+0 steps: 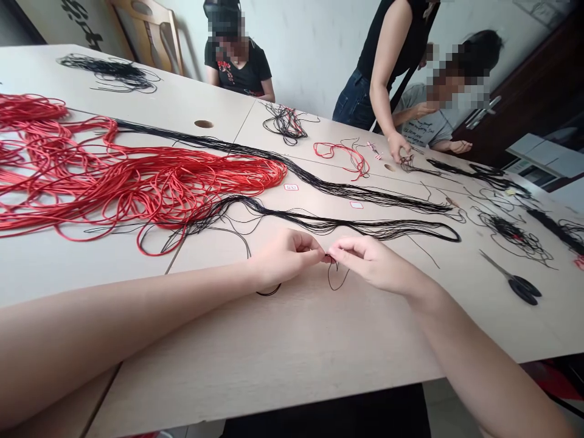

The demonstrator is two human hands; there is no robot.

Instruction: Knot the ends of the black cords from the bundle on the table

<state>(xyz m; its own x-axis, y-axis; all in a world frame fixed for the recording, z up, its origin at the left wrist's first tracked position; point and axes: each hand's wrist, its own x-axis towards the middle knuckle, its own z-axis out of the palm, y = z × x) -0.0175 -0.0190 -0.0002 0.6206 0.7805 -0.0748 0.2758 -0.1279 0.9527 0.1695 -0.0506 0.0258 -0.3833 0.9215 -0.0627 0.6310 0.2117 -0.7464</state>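
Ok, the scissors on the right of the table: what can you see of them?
The scissors lie flat on the pale tabletop, near its right side. The blades look like metal and appear closed, forming one narrow shaft that tapers up and to the left. Two black handles, plastic by the look of them, sit at the lower right end. Only the tabletop seems to touch them. Their tip points towards a tangle of thin black wire, which lies just apart from them.
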